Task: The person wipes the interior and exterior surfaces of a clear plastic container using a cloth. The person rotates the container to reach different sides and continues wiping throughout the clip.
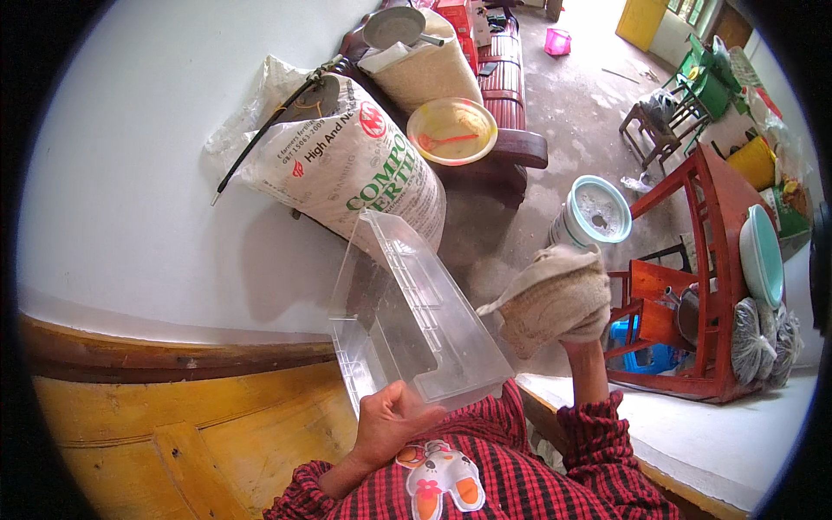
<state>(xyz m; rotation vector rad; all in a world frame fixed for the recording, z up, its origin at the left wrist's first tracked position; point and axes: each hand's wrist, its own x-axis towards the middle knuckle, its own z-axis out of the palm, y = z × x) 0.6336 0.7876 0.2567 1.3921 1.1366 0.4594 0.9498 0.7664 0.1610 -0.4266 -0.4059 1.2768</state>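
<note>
A clear plastic bin point(455, 338), open on one side and ribbed along its walls, is tilted in front of my body. My left hand point(393, 416) grips its near edge, with the thumb lying along the rim. A beige-brown cloth point(552, 299) covers most of my right hand point(582, 344); the wrist shows below it, while the fingers are hidden in the folds. Cloth and hand hang in the air to the right of the bin, apart from its wall.
A large white fertilizer sack point(390, 169) leans by the wall, near a yellowish basin point(448, 130) holding a red spoon. Beyond my right hand stands a bucket of greyish water point(598, 208). A red wooden table point(715, 279) lies to the right, and a yellow wooden door point(195, 442) is close at left.
</note>
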